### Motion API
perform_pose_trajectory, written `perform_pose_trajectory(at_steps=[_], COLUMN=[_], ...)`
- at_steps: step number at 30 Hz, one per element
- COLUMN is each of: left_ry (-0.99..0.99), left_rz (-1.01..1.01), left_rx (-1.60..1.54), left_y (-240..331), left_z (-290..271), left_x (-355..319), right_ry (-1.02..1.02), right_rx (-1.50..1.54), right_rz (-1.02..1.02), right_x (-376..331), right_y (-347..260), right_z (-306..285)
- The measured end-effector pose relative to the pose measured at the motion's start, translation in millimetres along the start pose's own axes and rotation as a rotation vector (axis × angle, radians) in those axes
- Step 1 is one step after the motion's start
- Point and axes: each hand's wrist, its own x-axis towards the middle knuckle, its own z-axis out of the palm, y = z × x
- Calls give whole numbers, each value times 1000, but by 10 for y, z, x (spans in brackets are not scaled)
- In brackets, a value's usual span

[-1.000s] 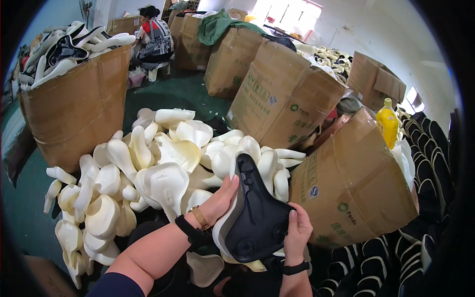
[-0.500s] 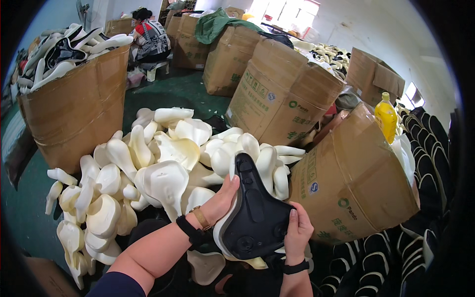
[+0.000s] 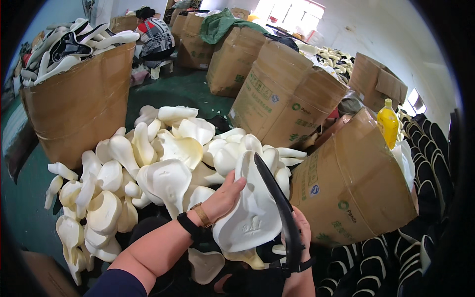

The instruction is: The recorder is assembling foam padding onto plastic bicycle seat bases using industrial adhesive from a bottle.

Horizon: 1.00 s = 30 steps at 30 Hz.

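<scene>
My left hand (image 3: pixel 223 199) grips the left edge of a white foam saddle pad (image 3: pixel 253 210), its hollow underside facing me and its narrow nose pointing away. In my right hand (image 3: pixel 303 228) is a black plastic saddle base (image 3: pixel 281 198), tilted up nearly edge-on along the pad's right side. The fingers of that hand are partly hidden behind the base. Just beyond and to the left lies a heap of white and cream foam saddle pads (image 3: pixel 166 180). Another pale pad (image 3: pixel 206 265) sits low, below my left wrist.
Large cardboard boxes stand at the left (image 3: pixel 79 104), at the right (image 3: pixel 354 183) and behind the heap (image 3: pixel 287 94). A yellow bottle (image 3: pixel 387 123) rests on the right box. Stacked black, white-edged saddle parts (image 3: pixel 425 163) line the far right. A person (image 3: pixel 154 37) sits at the back.
The black base has been lifted off the foam pad and swung up to the right by my right hand, baring the pad's white hollow. My left hand keeps its hold on the pad.
</scene>
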Motion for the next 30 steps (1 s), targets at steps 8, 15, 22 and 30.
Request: perform_pose_trajectory(at_steps=[8,15,22,30], left_ry=[264,363,342,351], left_rz=[-17,68,-14,-6], left_rx=[-65,73,-200,-231], left_y=[29,-93,-122,-79], left_z=[-65,-137,-126,-79], left_x=[84,140,157,98], right_ry=[33,138,155,163], right_rx=[-136,-454,-719,-737], right_rz=[-162,-397,-489,-547], right_x=[-56,-192,-261,-225], right_y=[20,35,26,53], right_z=[208,457,565,602])
